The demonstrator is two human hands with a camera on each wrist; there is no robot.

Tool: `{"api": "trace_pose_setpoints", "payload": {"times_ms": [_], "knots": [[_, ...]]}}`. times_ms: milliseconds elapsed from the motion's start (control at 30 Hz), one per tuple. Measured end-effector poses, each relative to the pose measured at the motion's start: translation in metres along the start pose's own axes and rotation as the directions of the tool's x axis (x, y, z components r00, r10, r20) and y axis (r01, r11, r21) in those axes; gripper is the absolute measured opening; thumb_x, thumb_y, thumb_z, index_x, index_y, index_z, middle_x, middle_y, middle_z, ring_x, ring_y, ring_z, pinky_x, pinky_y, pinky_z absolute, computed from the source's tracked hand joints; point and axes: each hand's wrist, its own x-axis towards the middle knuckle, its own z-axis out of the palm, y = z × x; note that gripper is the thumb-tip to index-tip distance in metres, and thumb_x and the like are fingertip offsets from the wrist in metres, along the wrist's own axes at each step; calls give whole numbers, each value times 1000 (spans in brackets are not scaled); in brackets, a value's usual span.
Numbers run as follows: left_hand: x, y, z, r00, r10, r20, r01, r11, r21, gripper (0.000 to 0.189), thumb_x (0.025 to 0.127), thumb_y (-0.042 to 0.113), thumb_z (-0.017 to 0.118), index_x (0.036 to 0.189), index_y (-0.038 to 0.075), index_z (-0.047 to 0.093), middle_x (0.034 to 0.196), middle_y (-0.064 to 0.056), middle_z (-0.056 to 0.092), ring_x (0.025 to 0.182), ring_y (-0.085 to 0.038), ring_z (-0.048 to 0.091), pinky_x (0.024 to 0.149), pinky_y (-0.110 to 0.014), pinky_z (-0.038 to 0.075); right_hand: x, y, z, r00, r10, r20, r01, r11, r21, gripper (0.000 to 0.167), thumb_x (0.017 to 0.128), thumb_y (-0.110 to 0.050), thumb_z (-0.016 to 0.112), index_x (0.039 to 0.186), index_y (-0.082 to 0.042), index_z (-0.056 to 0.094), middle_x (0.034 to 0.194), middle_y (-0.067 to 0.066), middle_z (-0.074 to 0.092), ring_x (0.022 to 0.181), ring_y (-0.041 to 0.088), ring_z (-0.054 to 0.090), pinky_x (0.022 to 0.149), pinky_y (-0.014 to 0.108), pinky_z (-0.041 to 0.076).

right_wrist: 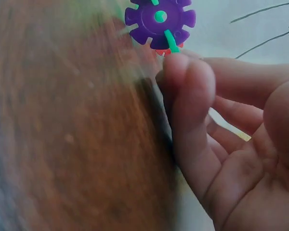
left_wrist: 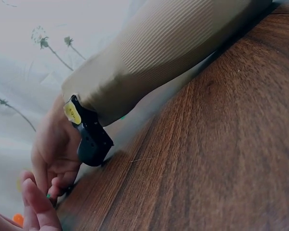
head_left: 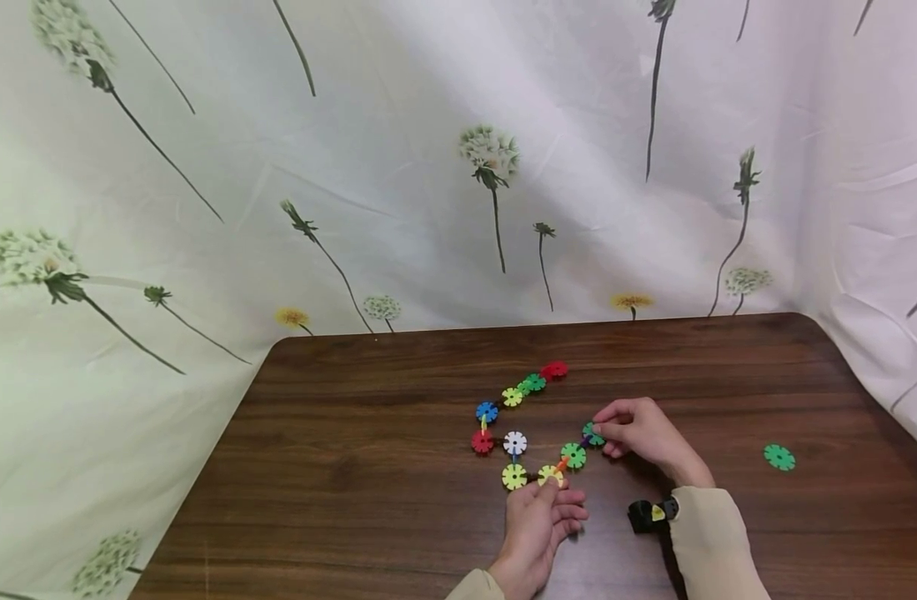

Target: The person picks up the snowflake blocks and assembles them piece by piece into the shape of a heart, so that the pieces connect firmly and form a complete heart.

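Note:
Slotted plastic discs are joined in a winding chain on the table. My right hand [head_left: 642, 437] pinches the green end disc [head_left: 592, 430] between thumb and fingers. In the right wrist view, a purple disc [right_wrist: 142, 26] is slotted onto that green disc, which shows edge-on at the fingertips. My left hand [head_left: 537, 529] holds the yellow disc [head_left: 548, 473] near the chain's lower bend, thumb on it and the other fingers stretched to the right. Between the hands are an orange disc [head_left: 562, 464] and a green disc [head_left: 573, 455].
The chain runs on through a white disc [head_left: 514, 437], a red disc [head_left: 481, 442] and a blue disc [head_left: 487, 412] to red discs [head_left: 555, 369] at the back. A loose green disc [head_left: 779, 457] lies at the right. Behind the wooden table [head_left: 338, 408] hangs a dandelion-print cloth [head_left: 398, 167].

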Motion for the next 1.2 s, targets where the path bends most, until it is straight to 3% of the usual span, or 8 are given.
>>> {"api": "trace_pose_setpoints", "payload": {"times_ms": [267,500,567,667,700,767,933,1200], "knots": [[-1,2,0,1000,-5,2,5,1000,4,33,103,19,41,120,-8,51,96,-11,71,72,-11,65,66,-24,54,-5,2,-13,999,-21,-45,14,987,-157,26,92,-23,66,106,-1,67,71,6,63,57,16,59,52,30,52],[-1,2,1,1000,-13,-22,13,1000,-8,32,103,19,42,118,-6,54,97,-11,71,73,-12,65,67,-25,54,-29,3,-61,988,-91,-128,49,954,-297,34,92,-28,65,112,-1,66,90,13,69,67,14,61,59,29,53],[-1,1,1,1000,-12,-22,12,1000,-8,32,103,19,42,118,-7,53,96,-11,71,73,-12,65,67,-25,54,-40,6,-78,977,-105,-184,32,932,-360,34,91,-29,67,112,-1,67,98,15,70,72,11,61,61,27,51],[-1,1,1,1000,-4,-22,4,1000,-8,31,103,19,42,118,-7,53,95,-11,71,72,-12,65,66,-24,54,-56,17,-100,956,-122,-267,-24,875,-483,35,89,-27,70,109,2,67,104,23,69,82,19,63,65,29,48],[-1,1,1,1000,1,-19,-2,1000,-6,31,103,19,42,118,-7,53,94,-10,71,72,-12,65,66,-24,54,-61,21,-106,949,-117,-293,-55,853,-519,36,88,-26,70,109,3,67,105,25,68,83,21,62,67,30,47],[-1,0,1,1000,9,-16,-9,1000,-4,31,103,18,42,117,-7,52,92,-9,71,71,-11,64,65,-24,54,-72,28,-118,942,-82,-325,-120,822,-557,41,87,-26,70,110,7,64,108,32,64,89,36,62,72,39,48],[-1,-1,0,1000,12,-16,-12,1000,-3,31,103,19,42,117,-7,53,91,-8,71,70,-11,64,65,-24,54,-89,33,-137,928,17,-371,-242,786,-569,51,88,-28,67,116,13,56,110,38,60,101,54,52,80,56,40],[-1,-1,3,999,26,-19,-26,999,-23,31,103,17,42,117,-9,50,88,-7,71,66,-9,63,63,-23,53,-94,37,-144,935,119,-335,-295,787,-542,52,82,-22,72,113,16,55,102,32,65,97,52,55,73,46,45]]}}
